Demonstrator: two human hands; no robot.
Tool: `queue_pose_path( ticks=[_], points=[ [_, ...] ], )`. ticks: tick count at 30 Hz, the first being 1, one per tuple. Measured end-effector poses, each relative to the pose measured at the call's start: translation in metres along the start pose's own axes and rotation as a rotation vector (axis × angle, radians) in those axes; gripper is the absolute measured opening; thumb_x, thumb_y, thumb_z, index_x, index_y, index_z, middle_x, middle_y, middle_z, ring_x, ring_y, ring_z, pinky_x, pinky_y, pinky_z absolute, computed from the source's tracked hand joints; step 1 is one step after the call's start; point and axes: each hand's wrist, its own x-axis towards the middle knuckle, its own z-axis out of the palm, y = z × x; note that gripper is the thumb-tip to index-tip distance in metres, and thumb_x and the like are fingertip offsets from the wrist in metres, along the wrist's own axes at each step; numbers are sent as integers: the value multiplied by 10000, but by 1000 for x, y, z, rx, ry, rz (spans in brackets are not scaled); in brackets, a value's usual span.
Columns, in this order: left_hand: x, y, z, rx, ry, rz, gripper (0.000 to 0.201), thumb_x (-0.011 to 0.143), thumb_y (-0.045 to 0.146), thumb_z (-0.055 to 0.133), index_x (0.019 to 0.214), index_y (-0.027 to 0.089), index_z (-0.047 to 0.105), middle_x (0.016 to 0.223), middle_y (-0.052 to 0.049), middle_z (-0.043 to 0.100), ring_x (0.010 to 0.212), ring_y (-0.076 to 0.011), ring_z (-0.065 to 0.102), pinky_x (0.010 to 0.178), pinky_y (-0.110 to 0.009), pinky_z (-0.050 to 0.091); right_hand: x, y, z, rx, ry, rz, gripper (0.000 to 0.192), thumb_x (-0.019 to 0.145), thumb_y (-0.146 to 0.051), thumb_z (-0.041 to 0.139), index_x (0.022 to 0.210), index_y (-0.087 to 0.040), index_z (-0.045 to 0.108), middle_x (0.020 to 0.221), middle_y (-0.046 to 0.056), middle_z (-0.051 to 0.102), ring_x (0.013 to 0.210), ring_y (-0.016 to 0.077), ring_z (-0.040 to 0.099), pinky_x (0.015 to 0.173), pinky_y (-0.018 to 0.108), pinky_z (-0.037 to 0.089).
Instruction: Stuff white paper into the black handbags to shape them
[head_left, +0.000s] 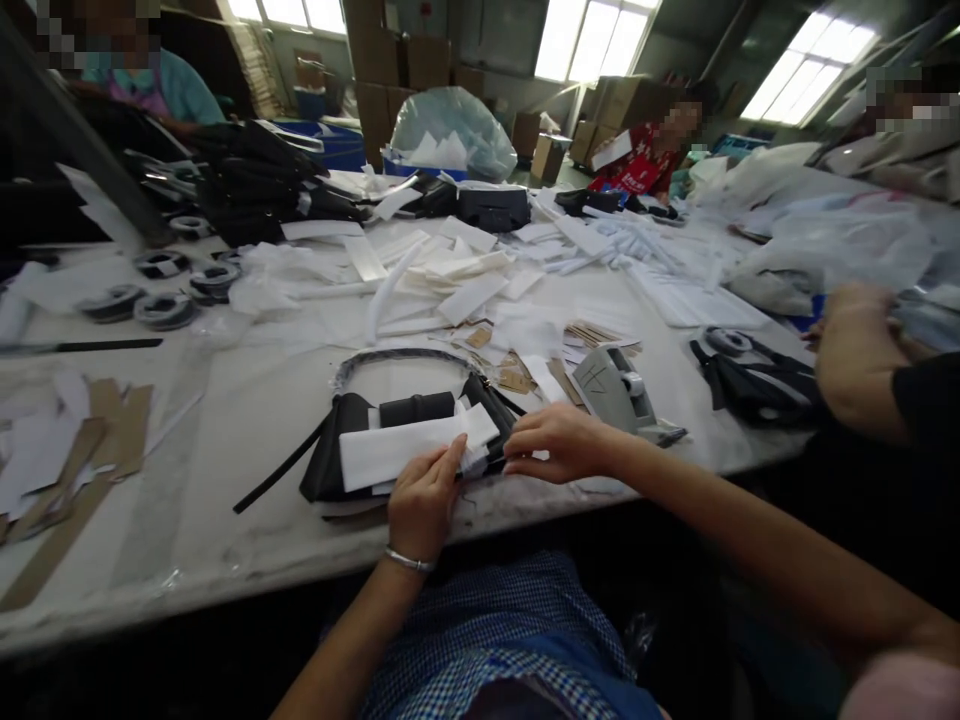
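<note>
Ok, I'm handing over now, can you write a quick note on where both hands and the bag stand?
Left hand: fingers pinch the near edge of the white wrapping sheet lying across the black bag.
Right hand: fingertips press the sheet's right end at the bag's side.
Bag lies flat at the near edge of the table, handle arched away, strap trailing left.
Tape dispenser sits just right of it.
Done: sheet laid over the bag.
Left: sheet not yet wrapped round; no tape visible on it.
</note>
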Motion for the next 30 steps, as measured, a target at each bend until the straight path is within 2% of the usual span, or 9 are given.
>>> queue_pose_path(
  ticks=[6,9,13,16,19,23,30],
  points=[
    [1,2,-1,-77,22,-81,499,860,174,682,1345,198,565,1131,-57,728,1012,-203,661,939,-300,514,76,15,4,-151,-429,-44,226,872,-392,639,766,-214,729,752,32,728,650,159,618,537,265,275],
    [1,3,0,-72,23,-109,487,842,151,694,1315,188,585,1092,-57,734,986,-201,667,921,-294,527,100,16,8,-206,-578,-12,207,830,-432,681,815,-243,764,772,36,746,659,175,631,532,269,258],
    [1,3,3,-67,50,-116,439,850,145,680,1282,176,606,1058,-63,737,964,-195,674,915,-296,537,121,12,15,-298,-744,84,230,782,-470,743,887,-271,793,805,41,757,689,187,651,541,262,297],
    [1,2,4,-56,94,-65,376,895,159,622,1271,175,611,1062,-69,745,988,-201,677,919,-319,540,133,8,18,-341,-791,100,200,766,-438,766,863,-267,805,774,47,750,672,191,646,559,269,336],
    [0,2,4,-39,109,-4,376,926,162,580,1300,196,594,1102,-66,746,1047,-216,672,941,-352,529,143,9,21,-319,-799,86,172,698,-412,815,723,-244,791,620,24,688,591,177,606,551,274,343],
    [-2,2,5,-22,133,34,283,935,183,588,1212,197,644,1153,-53,736,1080,-230,667,932,-376,517,154,20,28,-311,-849,74,308,618,-482,850,565,-205,727,464,1,564,520,153,542,548,272,328],
    [-2,3,5,-25,119,33,290,929,149,589,1207,207,649,1205,-37,717,1090,-221,663,943,-380,507,159,43,28,-272,-865,57,393,596,-618,818,745,-256,774,622,-16,689,578,137,556,571,255,304]
  ],
)
